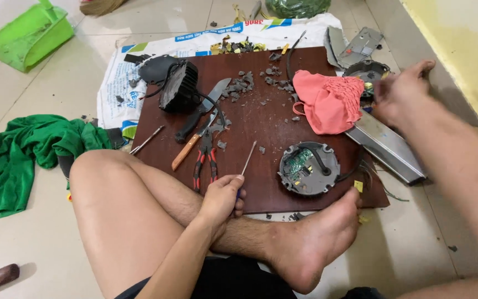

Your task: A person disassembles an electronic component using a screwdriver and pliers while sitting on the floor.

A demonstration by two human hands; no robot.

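My left hand (223, 195) rests on my crossed leg and is shut on a thin screwdriver (248, 158) whose shaft points up over the dark brown board (261, 119). My right hand (398, 93) reaches to the board's right edge, blurred, with fingers apart, beside a round grey housing (367, 71); whether it holds anything is unclear. A round grey case with a green circuit board (308, 168) lies on the board near my foot. A pink cloth (329, 101) lies between this case and my right hand.
On the board lie red-handled pliers (205, 159), a wooden-handled knife (193, 145), a black-handled knife (203, 109), a black finned part (179, 86) and grey crumbs. A metal channel (387, 145) lies right. A green cloth (15, 158) and green dustpan (30, 34) sit left.
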